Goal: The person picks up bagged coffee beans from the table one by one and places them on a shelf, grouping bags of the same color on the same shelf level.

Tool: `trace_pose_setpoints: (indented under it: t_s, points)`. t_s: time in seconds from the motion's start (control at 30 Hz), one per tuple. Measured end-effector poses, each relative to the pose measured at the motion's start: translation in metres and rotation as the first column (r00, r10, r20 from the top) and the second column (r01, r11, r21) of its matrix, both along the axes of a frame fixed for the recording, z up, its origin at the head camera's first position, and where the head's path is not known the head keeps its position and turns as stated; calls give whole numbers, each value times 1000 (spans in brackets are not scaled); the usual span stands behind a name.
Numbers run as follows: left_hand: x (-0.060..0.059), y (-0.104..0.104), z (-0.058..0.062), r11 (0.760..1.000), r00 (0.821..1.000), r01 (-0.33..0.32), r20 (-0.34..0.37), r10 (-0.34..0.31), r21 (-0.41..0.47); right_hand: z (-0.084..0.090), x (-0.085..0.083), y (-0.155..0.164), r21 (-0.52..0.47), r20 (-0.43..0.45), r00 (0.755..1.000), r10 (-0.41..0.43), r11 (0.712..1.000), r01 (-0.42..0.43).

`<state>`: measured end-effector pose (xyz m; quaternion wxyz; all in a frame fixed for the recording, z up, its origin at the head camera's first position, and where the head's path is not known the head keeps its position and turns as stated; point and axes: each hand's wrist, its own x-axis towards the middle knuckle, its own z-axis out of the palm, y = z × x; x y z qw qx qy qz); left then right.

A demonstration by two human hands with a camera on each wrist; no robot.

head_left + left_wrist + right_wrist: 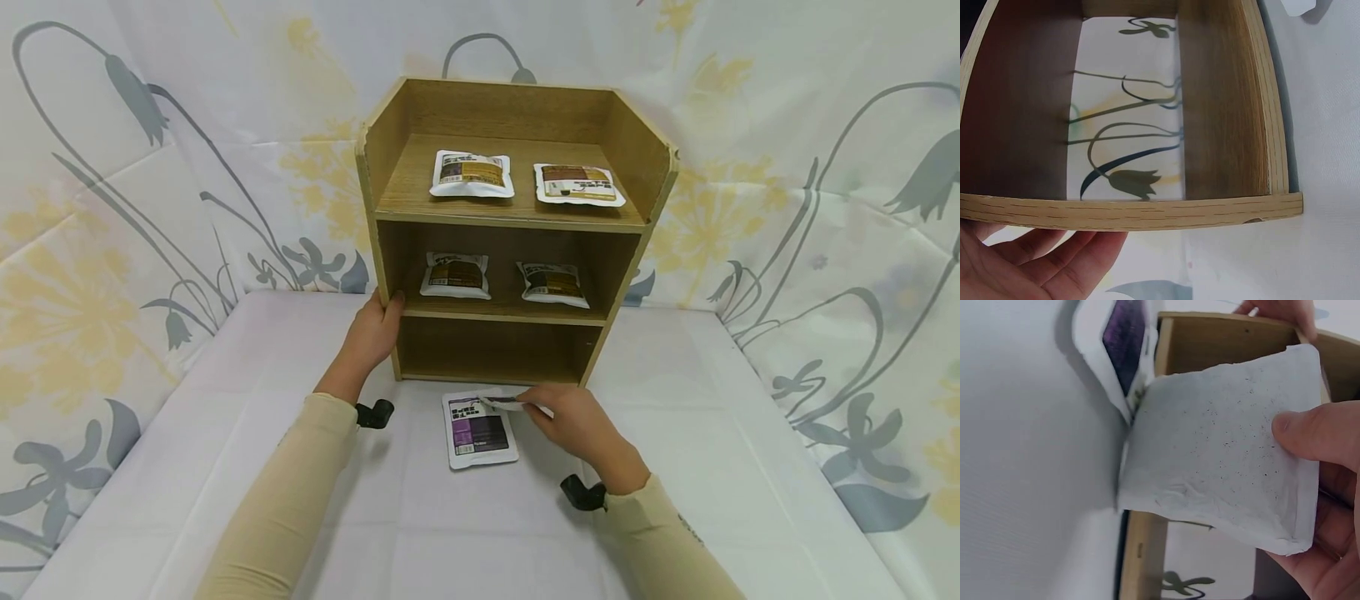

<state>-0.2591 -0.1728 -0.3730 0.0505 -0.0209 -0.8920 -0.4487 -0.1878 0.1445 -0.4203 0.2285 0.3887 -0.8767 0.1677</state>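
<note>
My left hand (372, 333) grips the left side panel of a small wooden shelf (495, 315), thumb at the front edge. In the left wrist view its fingers (1088, 262) lie along the outside of that panel. My right hand (581, 425) pinches a white pouch (1216, 450) by one edge, thumb on its plain, speckled back. From the head that pouch shows nearly edge-on, just in front of the shelf's bottom. A second pouch with a purple and black label (480, 433) lies flat on the white cloth, partly overlapped by the held one.
Two yellow-labelled pouches, one left (472, 175) and one right (579, 185), lie on the top level. On the middle level are a left pouch (455, 276) and a right pouch (553, 284). A floral cloth (750, 208) hangs behind the shelf.
</note>
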Motion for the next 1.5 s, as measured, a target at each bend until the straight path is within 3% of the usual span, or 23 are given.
trace_pose_setpoints:
  t_s: [0.63,1.17,1.5]
  points:
    - [0,1,0,1000,1000,-2,4,2,0,26,-15,7,-32,5,1000,-23,999,24]
    - [-1,0,-1,1000,1000,-9,-1,9,-11,27,-27,12,-107,-51,995,-91,991,86]
    - [-1,0,-1,1000,1000,-7,-6,7,-10,25,-30,16,-106,-59,984,-166,982,159]
